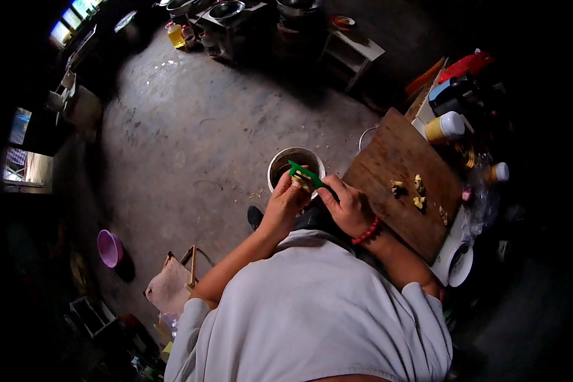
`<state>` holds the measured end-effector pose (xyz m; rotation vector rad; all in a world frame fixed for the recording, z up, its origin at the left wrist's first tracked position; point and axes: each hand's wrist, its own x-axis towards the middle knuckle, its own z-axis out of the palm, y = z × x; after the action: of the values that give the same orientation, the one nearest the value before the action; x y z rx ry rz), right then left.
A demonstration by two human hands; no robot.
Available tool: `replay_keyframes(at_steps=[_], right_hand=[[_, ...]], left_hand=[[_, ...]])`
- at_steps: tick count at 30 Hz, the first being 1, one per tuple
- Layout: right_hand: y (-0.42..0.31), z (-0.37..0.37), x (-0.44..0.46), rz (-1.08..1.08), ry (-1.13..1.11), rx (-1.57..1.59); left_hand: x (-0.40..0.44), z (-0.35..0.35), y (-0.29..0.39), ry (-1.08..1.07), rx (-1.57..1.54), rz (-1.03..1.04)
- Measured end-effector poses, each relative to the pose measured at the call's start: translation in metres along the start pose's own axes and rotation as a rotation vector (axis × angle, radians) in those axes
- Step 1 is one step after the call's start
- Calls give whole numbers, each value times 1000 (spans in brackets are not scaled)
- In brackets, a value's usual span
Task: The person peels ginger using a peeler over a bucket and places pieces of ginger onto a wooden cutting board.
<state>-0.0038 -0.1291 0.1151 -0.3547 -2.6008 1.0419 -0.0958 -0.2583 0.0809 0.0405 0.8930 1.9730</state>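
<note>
In the middle of the head view, my left hand (288, 202) is closed round a piece of pale yellow ginger (303, 182). My right hand (347, 209), with a red bead bracelet (367, 232) at the wrist, is wrapped round the handle of a green peeler (313, 176). The peeler's head lies against the ginger. Both hands are over a round white bucket (272, 167), whose inside is mostly hidden. On the brown wooden board (388, 165) to the right lie several ginger pieces (419, 184), some of them yellow where peeled.
Jars (445, 127), a white bowl (460, 265) and a plastic bag (484, 204) stand beyond the board. Small scraps are scattered on the concrete floor (184, 140). At the left are a purple basin (110, 248) and a small stool (172, 283). Oil bottles (175, 36) stand far ahead.
</note>
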Motion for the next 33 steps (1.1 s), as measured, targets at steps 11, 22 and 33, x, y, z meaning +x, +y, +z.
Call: replay_keyframes(at_steps=[11, 22, 33], right_hand=[[-16, 7, 8, -33, -112, 16], [-39, 33, 34, 65, -107, -50], [-52, 49, 47, 82, -47, -105]], left_hand=[[-7, -24, 18, -24, 35, -9], [-1, -31, 22, 83, -67, 114], [5, -38, 47, -10, -148, 82]])
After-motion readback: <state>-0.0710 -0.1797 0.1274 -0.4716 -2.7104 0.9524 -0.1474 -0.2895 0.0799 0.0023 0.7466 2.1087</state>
